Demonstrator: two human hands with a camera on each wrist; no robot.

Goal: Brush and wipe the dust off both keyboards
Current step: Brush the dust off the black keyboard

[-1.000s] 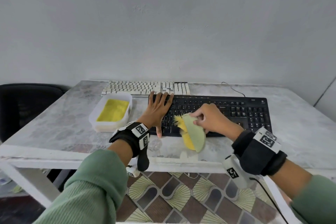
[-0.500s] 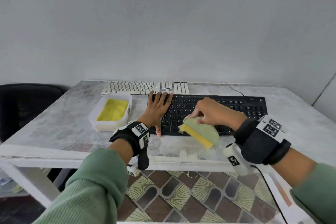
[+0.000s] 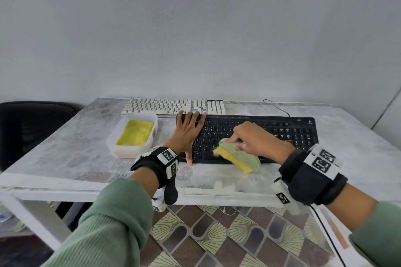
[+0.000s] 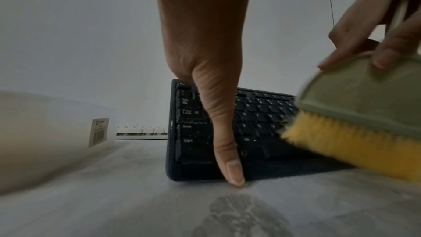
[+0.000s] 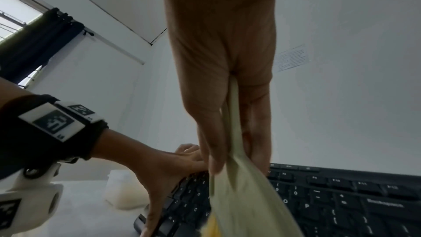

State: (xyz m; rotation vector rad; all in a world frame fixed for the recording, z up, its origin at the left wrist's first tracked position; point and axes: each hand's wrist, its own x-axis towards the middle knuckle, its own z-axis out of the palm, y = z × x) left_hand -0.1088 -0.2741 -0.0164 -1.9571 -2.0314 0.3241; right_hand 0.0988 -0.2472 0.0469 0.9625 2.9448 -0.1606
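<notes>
At six o'clock on the table (image 3: 65, 158) lay the black keyboard (image 3: 282, 134), its left end under the flat, open left hand (image 3: 186, 132). Over its front edge the right hand (image 3: 253, 138) pinched the brush (image 3: 238, 157) (light, stiff-backed, soft-bristled) by its green back, probably the best hold.

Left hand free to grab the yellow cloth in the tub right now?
Probably yes. The left hand lies flat, holding nothing, on the black keyboard; the open tub with the yellow cloth sits just beside it, nothing between.
</notes>
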